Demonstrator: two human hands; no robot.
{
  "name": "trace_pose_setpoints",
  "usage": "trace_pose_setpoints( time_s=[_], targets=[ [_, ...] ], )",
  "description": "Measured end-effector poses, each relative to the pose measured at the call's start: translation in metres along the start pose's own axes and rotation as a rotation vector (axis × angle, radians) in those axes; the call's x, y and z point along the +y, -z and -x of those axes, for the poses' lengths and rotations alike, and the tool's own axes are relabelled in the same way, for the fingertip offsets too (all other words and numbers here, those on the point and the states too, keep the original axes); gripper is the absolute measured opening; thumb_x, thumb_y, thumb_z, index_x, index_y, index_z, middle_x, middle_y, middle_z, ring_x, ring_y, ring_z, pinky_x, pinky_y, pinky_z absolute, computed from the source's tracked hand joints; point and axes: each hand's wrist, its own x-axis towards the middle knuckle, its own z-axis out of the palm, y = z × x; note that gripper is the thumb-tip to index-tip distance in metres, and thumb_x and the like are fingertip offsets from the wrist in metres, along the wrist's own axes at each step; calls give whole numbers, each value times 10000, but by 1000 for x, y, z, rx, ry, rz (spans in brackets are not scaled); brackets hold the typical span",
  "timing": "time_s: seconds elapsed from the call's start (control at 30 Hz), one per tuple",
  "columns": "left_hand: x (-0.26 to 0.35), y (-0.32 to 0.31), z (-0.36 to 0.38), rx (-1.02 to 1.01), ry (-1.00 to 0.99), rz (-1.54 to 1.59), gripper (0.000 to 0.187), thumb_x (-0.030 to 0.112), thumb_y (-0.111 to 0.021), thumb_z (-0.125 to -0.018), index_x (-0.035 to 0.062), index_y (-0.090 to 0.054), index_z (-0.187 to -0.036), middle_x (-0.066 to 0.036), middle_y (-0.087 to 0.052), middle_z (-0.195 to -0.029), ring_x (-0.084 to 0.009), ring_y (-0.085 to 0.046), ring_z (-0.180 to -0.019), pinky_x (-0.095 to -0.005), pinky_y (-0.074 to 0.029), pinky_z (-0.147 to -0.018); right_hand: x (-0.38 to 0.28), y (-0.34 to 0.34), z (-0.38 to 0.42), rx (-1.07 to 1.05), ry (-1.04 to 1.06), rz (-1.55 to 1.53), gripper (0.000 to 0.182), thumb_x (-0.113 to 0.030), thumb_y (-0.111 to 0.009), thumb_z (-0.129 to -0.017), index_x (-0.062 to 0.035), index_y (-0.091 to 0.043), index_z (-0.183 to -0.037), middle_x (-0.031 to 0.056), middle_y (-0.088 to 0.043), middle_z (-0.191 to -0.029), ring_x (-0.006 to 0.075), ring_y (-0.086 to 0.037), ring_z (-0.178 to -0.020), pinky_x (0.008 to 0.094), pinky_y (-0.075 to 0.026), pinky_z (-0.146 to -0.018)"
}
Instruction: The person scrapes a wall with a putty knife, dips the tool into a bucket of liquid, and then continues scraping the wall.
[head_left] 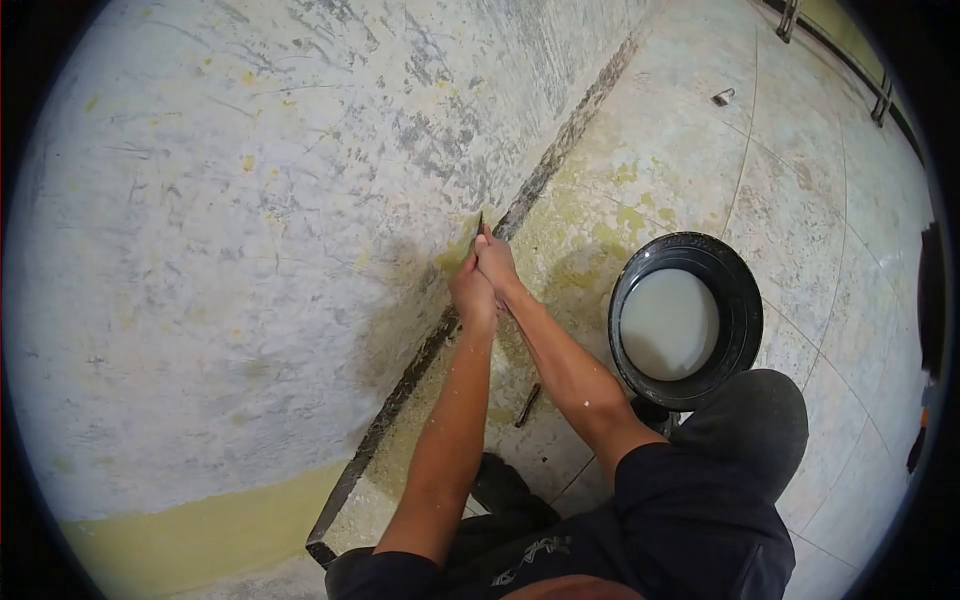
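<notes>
Both hands meet at the foot of the scuffed white wall (290, 230), just above the dark baseboard strip (405, 375). My right hand (495, 262) is closed around a scraper (481, 222), whose thin dark blade points up against the wall; the handle is hidden in the fingers. Pressed up beside it, my left hand (473, 290) is closed too and appears to share the grip. A small patch of yellow paint shows on the wall by the blade.
A black bucket (738, 310) of cloudy whitish liquid stands right of my right forearm, close to my knee. Yellow paint flakes (625, 215) litter the tiled floor (800, 230). A small dark object (528, 405) lies between my arms. Metal rail posts (788, 20) stand at the far right.
</notes>
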Motion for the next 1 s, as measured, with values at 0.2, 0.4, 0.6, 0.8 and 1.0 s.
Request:
trace_pose_setpoints(
  time_s=[0.2,0.4,0.6,0.8,1.0],
  targets=[
    [18,10,6,35,44,87,358,275,-604,-942,-25,-661,-1128,-68,-671,-956,-106,-584,-790,-250,-466,-690,-17,-13,7,-39,-84,52,553,-288,-447,-930,-18,-376,-1407,257,-660,-921,334,-646,-875,383,-469,-735],
    [14,6,26,40,25,140,353,268,-611,-938,-27,-663,-1125,-67,-675,-940,-109,-596,-786,-245,-471,-687,-37,1,20,-73,-25,140,565,-250,-433,-919,2,-349,-1417,251,-655,-903,308,-647,-868,364,-477,-742],
    [19,4,3,15,36,101,361,283,-627,-928,-31,-673,-1101,-76,-672,-936,-104,-589,-783,-245,-468,-685,-53,-2,27,29,-89,15,564,-232,-423,-919,15,-342,-1419,244,-652,-867,311,-651,-830,374,-480,-728],
    [14,11,20,62,-8,152,325,237,-607,-930,-33,-673,-1099,-71,-660,-933,-111,-584,-762,-254,-463,-661,-14,-7,16,-154,54,253,577,-244,-424,-925,9,-320,-1433,250,-663,-898,332,-661,-851,401,-490,-742],
    [29,3,-5,-19,43,37,318,231,-567,-942,-15,-661,-1121,-70,-665,-936,-111,-593,-746,-257,-450,-605,-46,-10,7,77,-108,49,579,-264,-405,-943,9,-301,-1443,286,-622,-1112,356,-629,-1009,377,-473,-830]
  ],
)
